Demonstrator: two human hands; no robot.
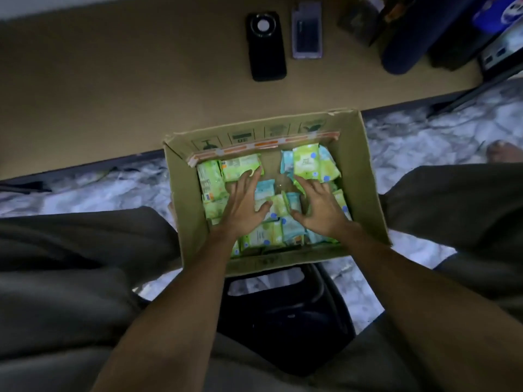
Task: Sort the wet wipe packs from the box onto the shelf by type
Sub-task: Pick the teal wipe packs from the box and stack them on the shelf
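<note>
Tan shelf (pixel 113 89) across the far side: no wet wipe packs on it; only a black phone (pixel 266 46) and a lilac-cased phone (pixel 307 31) near its middle, dark clutter at far right corner. Judged barely begun; all sorting left.

Cardboard box (pixel 365 188) on marbled floor (pixel 418 137), against shelf's near edge, between the knees. Holds mixed wet wipe packs (pixel 283 207): green packs (pixel 240 165) mostly along box's left wall and far left corner, blue packs (pixel 287 162) showing at far right and centre.

Both forearms reaching down into box. Left hand (pixel 243 205) flat, fingers spread wide, fingertips on a green pack; grips nothing. Right hand (pixel 319 207) likewise splayed over packs, palm down, nothing held.
</note>
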